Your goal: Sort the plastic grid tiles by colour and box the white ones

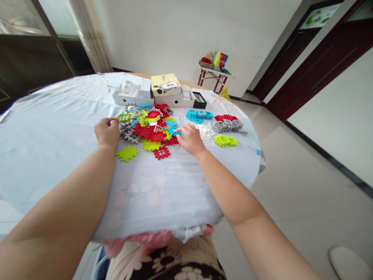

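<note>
A mixed heap of toothed plastic building pieces (148, 134) in red, lime green, grey, white and blue lies on the table. At its right edge, my right hand (190, 139) is closed with fingertips on a blue building piece (174, 131). My left hand (107, 131) rests in a curled fist against the left side of the heap, beside grey pieces; its fingers are mostly hidden, so I cannot make out what is in it. A lime green piece (127, 153) lies flat in front of the heap, and a red window-like piece (161, 152) lies at the near edge.
Sorted groups lie to the right: blue pieces (199, 115), white pieces (205, 132), red pieces (225, 117), grey pieces (229, 125) and lime pieces (225, 140). Behind the heap stand a yellow-topped box (166, 85) and open white trays (128, 99). A patterned cloth (163, 182) covers the round table.
</note>
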Tool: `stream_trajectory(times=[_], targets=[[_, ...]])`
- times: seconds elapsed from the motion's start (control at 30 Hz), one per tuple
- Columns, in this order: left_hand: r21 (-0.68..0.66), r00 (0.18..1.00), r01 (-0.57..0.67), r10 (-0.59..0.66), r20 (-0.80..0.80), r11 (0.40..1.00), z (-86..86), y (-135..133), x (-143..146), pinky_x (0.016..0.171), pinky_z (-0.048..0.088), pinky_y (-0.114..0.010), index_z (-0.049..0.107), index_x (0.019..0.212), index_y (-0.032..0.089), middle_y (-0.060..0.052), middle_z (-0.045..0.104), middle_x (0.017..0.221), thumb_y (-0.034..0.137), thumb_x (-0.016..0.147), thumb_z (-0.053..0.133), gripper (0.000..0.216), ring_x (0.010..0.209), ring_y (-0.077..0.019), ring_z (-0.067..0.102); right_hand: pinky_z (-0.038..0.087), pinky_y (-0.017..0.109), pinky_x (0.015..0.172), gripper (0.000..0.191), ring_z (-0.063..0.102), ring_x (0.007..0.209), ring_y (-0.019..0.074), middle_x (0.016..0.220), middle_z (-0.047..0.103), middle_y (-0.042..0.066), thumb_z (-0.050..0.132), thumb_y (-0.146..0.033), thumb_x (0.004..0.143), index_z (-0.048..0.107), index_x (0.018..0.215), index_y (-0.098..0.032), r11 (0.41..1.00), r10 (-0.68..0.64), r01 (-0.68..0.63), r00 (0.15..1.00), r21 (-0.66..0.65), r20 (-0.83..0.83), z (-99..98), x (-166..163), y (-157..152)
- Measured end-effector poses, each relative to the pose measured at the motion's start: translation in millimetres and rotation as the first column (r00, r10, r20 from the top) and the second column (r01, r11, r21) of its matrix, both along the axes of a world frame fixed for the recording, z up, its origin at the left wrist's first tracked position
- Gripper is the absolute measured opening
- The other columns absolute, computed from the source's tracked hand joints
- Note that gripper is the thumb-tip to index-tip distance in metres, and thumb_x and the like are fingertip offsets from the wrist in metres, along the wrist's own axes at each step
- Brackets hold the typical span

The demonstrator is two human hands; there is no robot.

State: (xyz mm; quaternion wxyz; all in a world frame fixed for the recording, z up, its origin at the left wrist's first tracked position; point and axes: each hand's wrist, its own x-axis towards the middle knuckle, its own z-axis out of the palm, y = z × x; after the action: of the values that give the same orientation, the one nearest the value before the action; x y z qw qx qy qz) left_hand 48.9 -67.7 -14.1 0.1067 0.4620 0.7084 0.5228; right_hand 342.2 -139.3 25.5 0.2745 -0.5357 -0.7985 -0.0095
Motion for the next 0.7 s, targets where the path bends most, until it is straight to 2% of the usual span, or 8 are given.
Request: stream_trajectory(times=[0.33, 0.53, 0.7], targets=[[-0.010, 1.000, -0.013, 0.013, 0.015, 1.000, 5.1, -6, 1, 0.057, 0.035, -0.023, 0.068, 0.091, 0.012, -0.002, 0.059, 0.066, 0.023, 0.072, 0.045, 0.033, 0.060, -0.0106, 0.047, 0.033, 0.036, 0.089, 0.022, 0.045, 0.100, 0.0211, 0.103, 0.061, 0.005, 0.050, -0.025, 0.082, 0.063, 0.100, -0.021, 0.998, 0.058, -0.058, 0.998, -0.031, -0.010, -9.4, -22, 6], [-0.015, 1.000, -0.005, 0.005, 0.017, 1.000, 8.7, -10, 2, 0.058, 0.036, -0.025, 0.069, 0.089, 0.013, -0.001, 0.058, 0.064, 0.023, 0.070, 0.046, 0.032, 0.060, -0.0120, 0.047, 0.033, 0.038, 0.086, 0.029, 0.043, 0.103, 0.0228, 0.109, 0.058, 0.005, 0.059, -0.026, 0.076, 0.062, 0.105, -0.024, 0.990, 0.143, -0.143, 0.989, 0.015, 0.036, -10.6, -45, 5], [-0.010, 0.999, -0.013, 0.013, 0.029, 1.000, 8.6, -14, 2, 0.055, 0.036, -0.026, 0.069, 0.087, 0.015, -0.002, 0.058, 0.061, 0.025, 0.069, 0.045, 0.032, 0.056, -0.0142, 0.048, 0.033, 0.037, 0.086, 0.017, 0.048, 0.096, 0.0196, 0.098, 0.064, 0.002, 0.053, -0.020, 0.082, 0.065, 0.093, -0.024, 0.976, 0.204, -0.201, 0.978, 0.078, -0.036, -12.0, -50, 4]])
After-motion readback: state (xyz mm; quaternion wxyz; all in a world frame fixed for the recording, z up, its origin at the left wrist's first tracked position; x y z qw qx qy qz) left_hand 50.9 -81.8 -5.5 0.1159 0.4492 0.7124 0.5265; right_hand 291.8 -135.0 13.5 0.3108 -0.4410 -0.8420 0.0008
